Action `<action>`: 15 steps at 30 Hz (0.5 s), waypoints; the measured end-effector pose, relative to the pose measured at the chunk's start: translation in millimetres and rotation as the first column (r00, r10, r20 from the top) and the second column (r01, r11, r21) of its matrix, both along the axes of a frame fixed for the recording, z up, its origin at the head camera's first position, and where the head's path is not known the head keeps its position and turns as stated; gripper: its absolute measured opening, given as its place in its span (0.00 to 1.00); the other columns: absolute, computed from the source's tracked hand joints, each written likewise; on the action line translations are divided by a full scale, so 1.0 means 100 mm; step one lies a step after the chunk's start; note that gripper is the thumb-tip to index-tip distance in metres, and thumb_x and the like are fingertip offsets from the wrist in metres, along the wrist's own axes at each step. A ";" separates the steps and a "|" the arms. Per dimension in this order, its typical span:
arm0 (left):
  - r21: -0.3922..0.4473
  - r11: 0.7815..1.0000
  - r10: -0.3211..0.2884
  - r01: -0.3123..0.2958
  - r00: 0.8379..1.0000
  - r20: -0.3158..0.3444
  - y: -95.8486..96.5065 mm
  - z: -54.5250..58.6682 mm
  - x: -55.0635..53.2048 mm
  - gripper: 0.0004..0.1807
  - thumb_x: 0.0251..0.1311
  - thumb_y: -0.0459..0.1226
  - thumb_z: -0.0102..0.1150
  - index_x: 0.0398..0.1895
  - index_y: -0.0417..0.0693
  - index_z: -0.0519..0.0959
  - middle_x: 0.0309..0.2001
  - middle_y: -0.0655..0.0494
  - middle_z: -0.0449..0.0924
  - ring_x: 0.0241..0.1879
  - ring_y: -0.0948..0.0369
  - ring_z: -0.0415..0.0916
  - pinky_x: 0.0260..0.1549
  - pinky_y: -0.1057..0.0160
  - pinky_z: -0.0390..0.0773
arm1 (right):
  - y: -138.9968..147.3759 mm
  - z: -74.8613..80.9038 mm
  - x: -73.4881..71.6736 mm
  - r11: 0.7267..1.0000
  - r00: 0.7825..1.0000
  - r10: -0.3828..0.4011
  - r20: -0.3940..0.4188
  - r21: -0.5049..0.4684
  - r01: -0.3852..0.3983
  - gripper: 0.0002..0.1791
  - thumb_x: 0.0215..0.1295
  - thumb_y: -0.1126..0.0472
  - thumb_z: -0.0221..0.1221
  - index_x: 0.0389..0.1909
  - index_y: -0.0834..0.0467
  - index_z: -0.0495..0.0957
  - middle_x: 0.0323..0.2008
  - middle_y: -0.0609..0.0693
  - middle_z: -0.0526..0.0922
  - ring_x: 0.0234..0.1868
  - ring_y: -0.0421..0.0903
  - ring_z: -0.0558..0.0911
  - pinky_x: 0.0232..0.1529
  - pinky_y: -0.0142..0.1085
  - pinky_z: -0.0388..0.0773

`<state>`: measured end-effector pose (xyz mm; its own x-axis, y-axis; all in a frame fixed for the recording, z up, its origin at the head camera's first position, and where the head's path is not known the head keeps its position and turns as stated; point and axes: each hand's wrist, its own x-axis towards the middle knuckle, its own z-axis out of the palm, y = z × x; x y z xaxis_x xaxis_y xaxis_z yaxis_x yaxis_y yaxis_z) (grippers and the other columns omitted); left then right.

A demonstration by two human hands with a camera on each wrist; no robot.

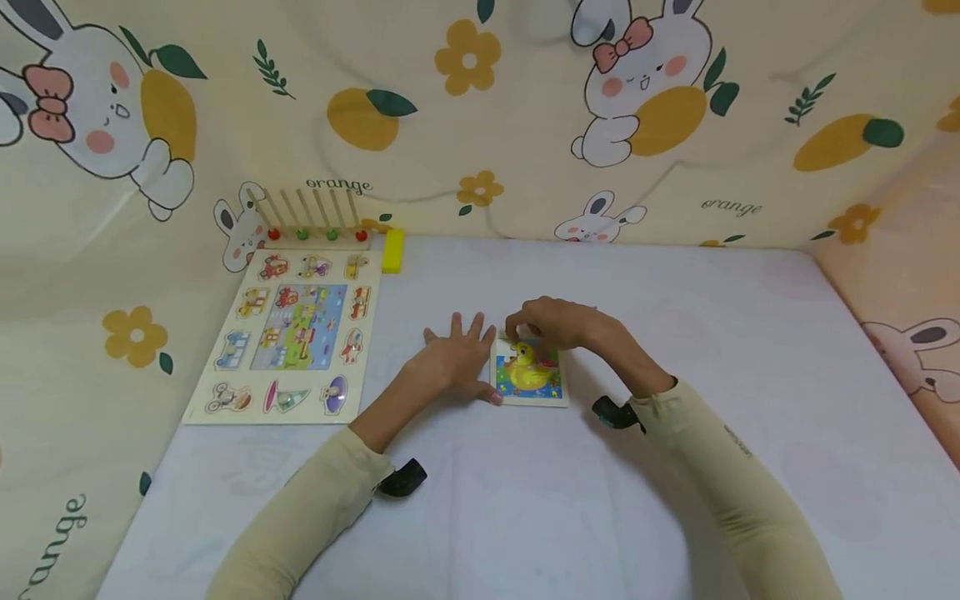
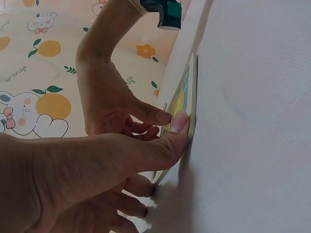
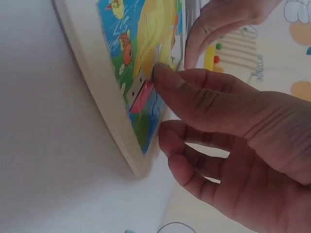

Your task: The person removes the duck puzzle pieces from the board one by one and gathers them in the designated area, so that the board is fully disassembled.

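A small square jigsaw puzzle (image 1: pixel 529 379) of a yellow duck on a blue and green ground lies flat in a pale wooden frame (image 3: pixel 104 116). A whitish patch shows near its upper left corner. My left hand (image 1: pixel 453 362) lies on the table at the puzzle's left side, fingers spread, its thumb touching the frame's lower left edge. Over the puzzle's top edge is my right hand (image 1: pixel 551 322), with curled fingers and its thumb (image 3: pixel 170 80) close over the picture. Whether a piece sits between thumb and forefinger is hidden.
To the left lies a large peg puzzle board (image 1: pixel 240 333) with vehicle and toy pictures. Behind it stands a wooden rack with several rods (image 1: pixel 318 208) and red and green beads. A yellow block (image 1: pixel 392 251) is beside the rack. Patterned cloth (image 1: pixel 525 125) hangs behind the table.
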<state>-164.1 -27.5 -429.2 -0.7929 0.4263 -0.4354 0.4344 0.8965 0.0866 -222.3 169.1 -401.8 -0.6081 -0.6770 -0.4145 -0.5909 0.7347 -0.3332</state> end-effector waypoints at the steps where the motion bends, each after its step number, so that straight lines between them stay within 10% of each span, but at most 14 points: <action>1: 0.003 1.000 0.000 0.000 1.000 -0.002 0.00 0.00 0.00 0.62 0.58 0.68 0.66 0.86 0.50 0.48 0.86 0.42 0.41 0.83 0.33 0.44 0.68 0.23 0.64 | -0.01 0.00 0.00 1.000 1.000 0.001 0.000 0.010 -0.001 0.17 0.65 0.69 0.70 0.52 0.51 0.83 0.40 0.55 0.79 0.40 0.48 0.74 0.43 0.38 0.73; 15: 0.007 1.000 0.006 -0.006 1.000 -0.001 -0.02 -0.01 -0.01 0.62 0.58 0.68 0.65 0.86 0.50 0.48 0.86 0.42 0.40 0.84 0.34 0.43 0.68 0.23 0.64 | -0.05 0.01 0.01 1.000 1.000 0.001 0.010 -0.007 -0.001 0.18 0.61 0.59 0.75 0.48 0.53 0.77 0.42 0.52 0.80 0.44 0.49 0.77 0.46 0.41 0.77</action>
<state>-164.7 -29.9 -429.8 -0.7957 0.4246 -0.4319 0.4291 0.8985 0.0929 -221.7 164.5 -401.1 -0.6031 -0.6809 -0.4156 -0.5887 0.7315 -0.3441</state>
